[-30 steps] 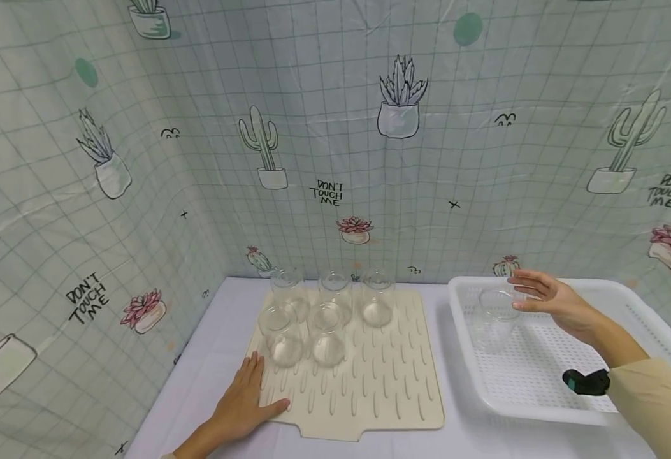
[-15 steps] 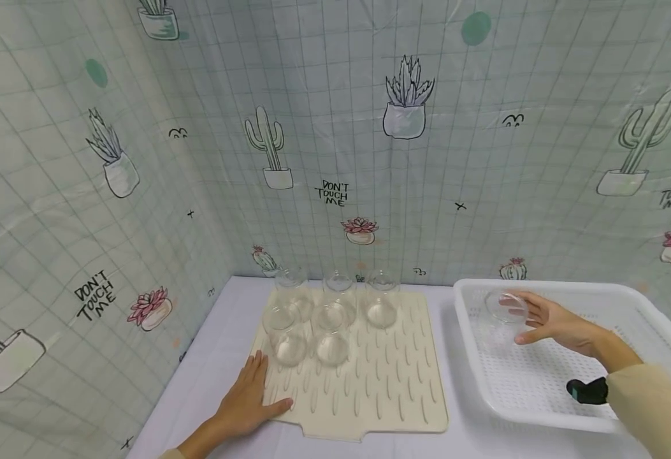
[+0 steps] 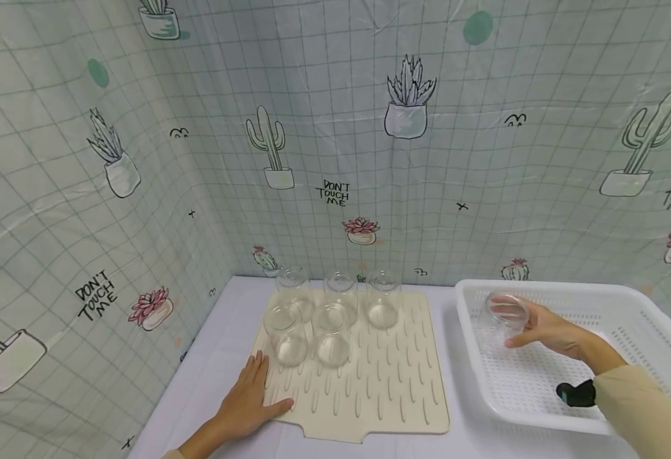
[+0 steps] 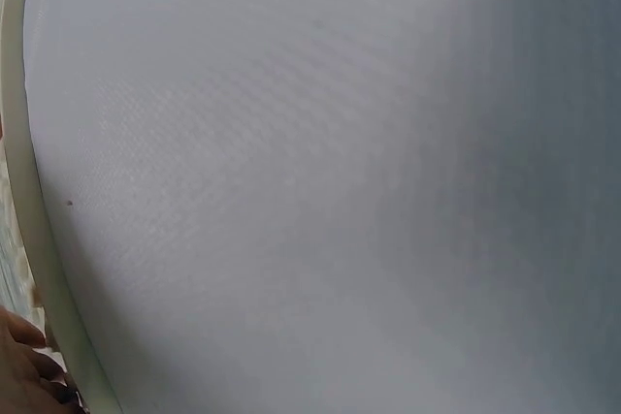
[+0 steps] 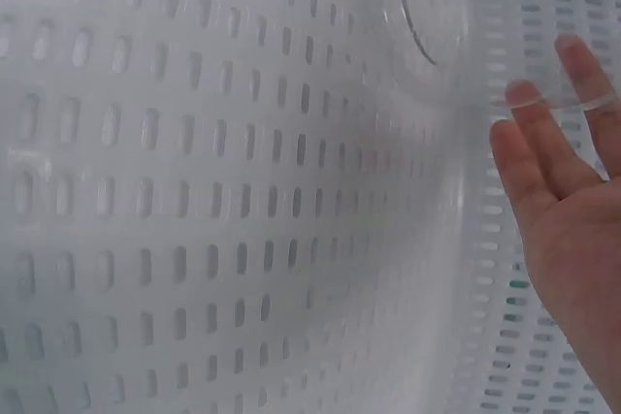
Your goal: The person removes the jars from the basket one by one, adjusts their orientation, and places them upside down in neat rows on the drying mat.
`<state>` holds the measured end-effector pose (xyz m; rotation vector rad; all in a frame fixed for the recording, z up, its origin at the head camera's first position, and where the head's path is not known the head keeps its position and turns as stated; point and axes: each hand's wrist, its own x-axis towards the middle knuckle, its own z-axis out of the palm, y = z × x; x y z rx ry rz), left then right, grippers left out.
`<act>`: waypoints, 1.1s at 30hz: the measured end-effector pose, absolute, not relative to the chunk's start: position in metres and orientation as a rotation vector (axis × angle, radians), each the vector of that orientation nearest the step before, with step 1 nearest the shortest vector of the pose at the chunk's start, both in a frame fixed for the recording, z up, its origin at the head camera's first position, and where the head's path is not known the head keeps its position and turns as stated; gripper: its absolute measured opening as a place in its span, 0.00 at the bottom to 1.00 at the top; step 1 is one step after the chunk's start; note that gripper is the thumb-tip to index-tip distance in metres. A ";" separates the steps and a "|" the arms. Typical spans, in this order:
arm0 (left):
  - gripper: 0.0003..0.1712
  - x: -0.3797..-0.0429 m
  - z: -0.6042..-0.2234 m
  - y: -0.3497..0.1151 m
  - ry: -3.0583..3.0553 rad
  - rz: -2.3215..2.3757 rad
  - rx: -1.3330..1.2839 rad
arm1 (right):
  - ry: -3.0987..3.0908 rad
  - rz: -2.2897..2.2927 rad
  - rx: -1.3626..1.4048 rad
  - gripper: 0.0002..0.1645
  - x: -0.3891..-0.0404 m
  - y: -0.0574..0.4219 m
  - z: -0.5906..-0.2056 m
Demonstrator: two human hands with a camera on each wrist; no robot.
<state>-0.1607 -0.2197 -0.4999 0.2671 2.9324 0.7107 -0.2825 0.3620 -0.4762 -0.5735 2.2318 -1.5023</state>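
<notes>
My right hand (image 3: pixel 547 328) is round a clear drinking glass (image 3: pixel 498 322) in the left end of a white perforated plastic basket (image 3: pixel 487 395). The fingers show through the glass on its far side, and the thumb lies at its near side. In the right wrist view the spread fingers (image 5: pixel 529 157) overlap the glass's edge. My left hand (image 3: pixel 249 398) rests flat, fingers straight, on the left edge of a cream ridged drying mat (image 3: pixel 392 395). Several more clear glasses (image 3: pixel 333 347) stand in two rows on the mat's back left part.
A white cloth (image 3: pixel 197 357) covers the table under the mat and basket. Behind and to the left hangs a curtain (image 3: pixel 324 127) printed with cacti. A black strap-like device (image 3: pixel 577 393) is at my right wrist, over the basket.
My right hand has come down and left from above the basket to the glass, its fingers passing behind it. The left hand stays on the mat. The head view has shifted slightly.
</notes>
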 end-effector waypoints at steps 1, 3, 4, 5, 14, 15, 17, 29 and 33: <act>0.61 -0.161 -0.500 -0.220 2.932 0.711 0.266 | 2.236 -1.502 -0.585 0.49 -0.283 0.361 -0.477; 0.61 -0.161 -0.500 -0.220 2.932 0.715 0.265 | 2.243 -1.500 -0.586 0.48 -0.284 0.360 -0.477; 0.61 -0.160 -0.500 -0.220 2.930 0.716 0.266 | 2.248 -1.498 -0.585 0.48 -0.283 0.359 -0.477; 0.61 -0.160 -0.500 -0.220 2.928 0.718 0.267 | 2.247 -1.497 -0.592 0.48 -0.283 0.359 -0.477; 0.61 -0.161 -0.501 -0.221 2.918 0.713 0.270 | 2.286 -1.501 -0.577 0.46 -0.280 0.365 -0.456; 0.61 -0.161 -0.501 -0.221 2.918 0.715 0.270 | 2.289 -1.507 -0.588 0.46 -0.279 0.366 -0.452; 0.61 -0.162 -0.501 -0.221 2.918 0.715 0.268 | 2.295 -1.513 -0.609 0.46 -0.276 0.368 -0.444; 0.61 -0.162 -0.500 -0.222 2.893 0.706 0.270 | 2.427 -1.487 -0.693 0.46 -0.262 0.366 -0.388; 0.60 -0.163 -0.498 -0.222 2.871 0.726 0.275 | 2.424 -1.490 -0.768 0.47 -0.260 0.362 -0.377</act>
